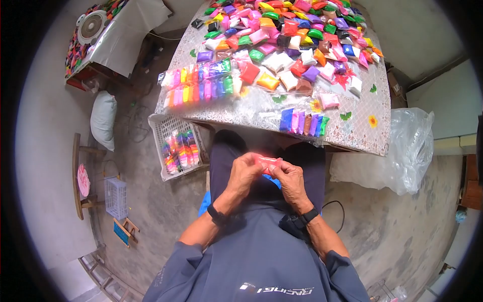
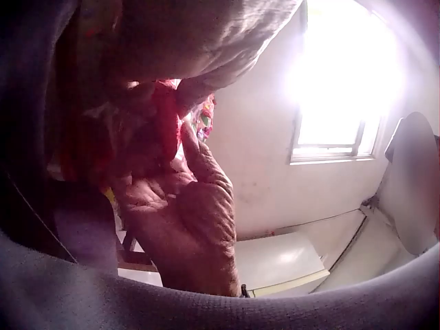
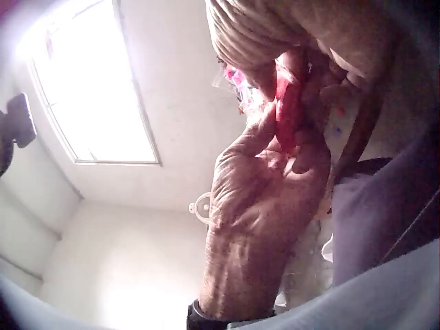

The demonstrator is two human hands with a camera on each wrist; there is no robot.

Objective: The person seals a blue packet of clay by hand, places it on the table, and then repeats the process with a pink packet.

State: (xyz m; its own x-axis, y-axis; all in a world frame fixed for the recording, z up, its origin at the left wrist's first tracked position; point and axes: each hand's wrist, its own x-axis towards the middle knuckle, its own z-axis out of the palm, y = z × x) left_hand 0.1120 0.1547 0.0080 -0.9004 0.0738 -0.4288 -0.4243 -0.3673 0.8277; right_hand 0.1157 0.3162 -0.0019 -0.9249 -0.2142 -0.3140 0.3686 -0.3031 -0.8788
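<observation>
Over my lap, in the head view, a small shiny red packet (image 1: 267,162) is stretched between both hands. My left hand (image 1: 243,176) pinches one end of it between thumb and fingers. The other end is pinched by my right hand (image 1: 292,183), with both thumbs on the near side. In the left wrist view the red packet (image 2: 167,120) shows as a strip between the two hands. The right wrist view has the same packet (image 3: 287,113) between the fingertips, partly covered by them.
Ahead stands a table (image 1: 372,133) with a patterned cloth, heaped with colourful packets (image 1: 289,27). Near its front edge lie a bagged set of packets (image 1: 201,85) and a short row of packets (image 1: 304,122). A white crate (image 1: 158,133) is at left, clear plastic bags (image 1: 397,156) at right.
</observation>
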